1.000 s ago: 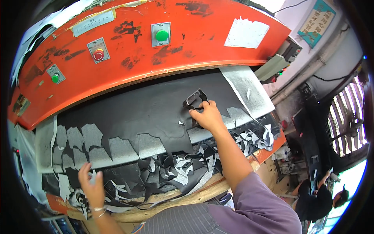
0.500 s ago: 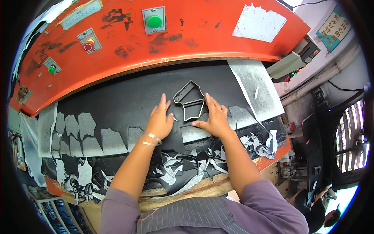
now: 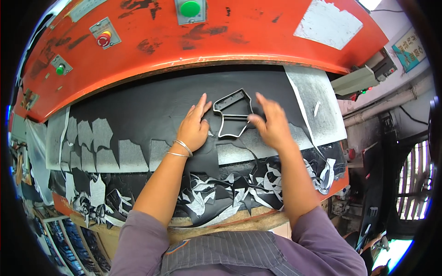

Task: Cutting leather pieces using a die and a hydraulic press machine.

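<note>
A metal cutting die [image 3: 237, 117], an outline frame with a crossbar, lies on a sheet of black material [image 3: 152, 99]. Just left of it my left hand [image 3: 195, 126] rests on the sheet, fingers stretched out and holding nothing. To the die's right is my right hand [image 3: 275, 123], slightly blurred, with fingers and thumb apart. Its thumb tip overlaps the die's right rim; whether it touches cannot be told. A loose black piece [image 3: 204, 158] lies below my left hand, and grey gaps show where shapes are missing from the sheet's near edge.
An orange machine beam [image 3: 207, 46] spans the far side, bearing green buttons [image 3: 189, 8] and a red knob [image 3: 104, 39]. Tangled black and white offcuts [image 3: 202, 198] line the near edge. A pale board [image 3: 322, 110] shows at right, beside a grey control box [image 3: 354, 82].
My right hand has drawn back from the die's right side, its thumb leaving the lower edge. My left hand stays beside the die. The whole view has shifted somewhat.
</note>
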Action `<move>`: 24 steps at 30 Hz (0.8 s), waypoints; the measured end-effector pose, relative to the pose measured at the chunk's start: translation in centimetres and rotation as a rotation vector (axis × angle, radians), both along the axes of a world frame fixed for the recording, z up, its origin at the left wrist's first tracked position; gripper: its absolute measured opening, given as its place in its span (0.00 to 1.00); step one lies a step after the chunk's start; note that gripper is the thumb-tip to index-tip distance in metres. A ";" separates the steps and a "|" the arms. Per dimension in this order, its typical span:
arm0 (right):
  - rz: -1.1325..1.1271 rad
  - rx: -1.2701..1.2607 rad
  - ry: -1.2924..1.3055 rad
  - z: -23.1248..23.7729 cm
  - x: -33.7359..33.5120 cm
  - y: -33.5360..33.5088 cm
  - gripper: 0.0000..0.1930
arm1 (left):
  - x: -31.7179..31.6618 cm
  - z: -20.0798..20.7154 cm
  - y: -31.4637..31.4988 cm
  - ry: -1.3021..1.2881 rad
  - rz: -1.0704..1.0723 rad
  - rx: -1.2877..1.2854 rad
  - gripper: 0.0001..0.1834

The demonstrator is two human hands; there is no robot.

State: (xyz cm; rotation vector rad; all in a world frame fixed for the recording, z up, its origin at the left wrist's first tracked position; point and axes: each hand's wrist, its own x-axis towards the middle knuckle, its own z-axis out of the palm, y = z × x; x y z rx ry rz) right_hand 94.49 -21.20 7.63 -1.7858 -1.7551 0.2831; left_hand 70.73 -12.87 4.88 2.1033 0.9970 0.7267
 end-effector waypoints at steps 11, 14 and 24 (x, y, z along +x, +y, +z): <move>0.352 -0.388 -0.421 2.9 -1.3 8.7 0.12 | -1.5 -0.3 -0.8 -0.245 0.185 -0.140 0.38; 0.058 -0.462 -0.165 1.5 -0.7 5.6 0.12 | -2.1 -0.7 -1.0 -0.274 0.205 -0.248 0.38; -0.415 -0.265 0.469 -1.1 -7.1 -2.0 0.26 | -1.6 -2.3 -0.5 -0.115 0.060 0.033 0.37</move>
